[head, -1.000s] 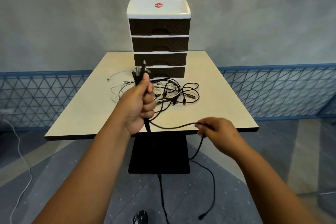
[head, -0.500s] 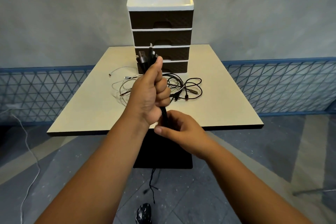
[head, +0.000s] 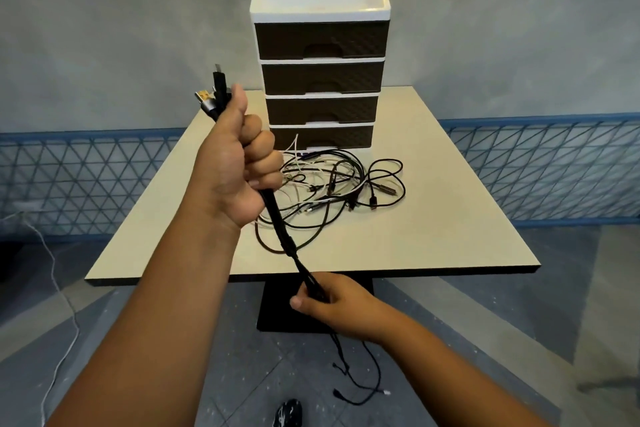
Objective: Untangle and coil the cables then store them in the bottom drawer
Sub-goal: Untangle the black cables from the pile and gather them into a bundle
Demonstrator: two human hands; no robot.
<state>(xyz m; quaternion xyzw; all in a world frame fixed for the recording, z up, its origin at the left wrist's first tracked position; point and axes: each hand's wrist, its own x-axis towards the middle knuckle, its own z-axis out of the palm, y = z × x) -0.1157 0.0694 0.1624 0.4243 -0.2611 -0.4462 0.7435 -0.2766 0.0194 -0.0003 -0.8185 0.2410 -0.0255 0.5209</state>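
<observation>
The left hand [head: 239, 170] was raised in a fist, its fingers [head: 263, 149] curled tight round a bundle of black cables [head: 277, 218], thumb lying up along it. Above the thumb tip, the bundle's plug ends [head: 214, 94] stuck out: black connectors and one silver, gold-tipped plug, fanned slightly apart. Below the little finger the bundle ran as one thick, straight, taut strand, slanting down to the right hand [head: 332, 305]. It looked matte black, several thin leads pressed together, with a thicker collar partway down.

The right hand sat lower, in front of the table edge, its fingers and thumb closed round the same bundle. Beneath that hand the leads separated into thin loose tails [head: 360, 378] that hung toward the floor, ending in small connectors.

Just beyond the left knuckles, a loose tangle of cables [head: 346, 191] lay on the pale table [head: 450, 218]: black loops mixed with thinner white leads, crossing over one another, several plug ends showing. Behind the tangle, touching or nearly touching its far side, stood a drawer unit [head: 320, 62] with a white frame, a red round label on top, and four dark woven-pattern drawers. The bottom drawer [head: 325, 137] was closed, like the three above it.
</observation>
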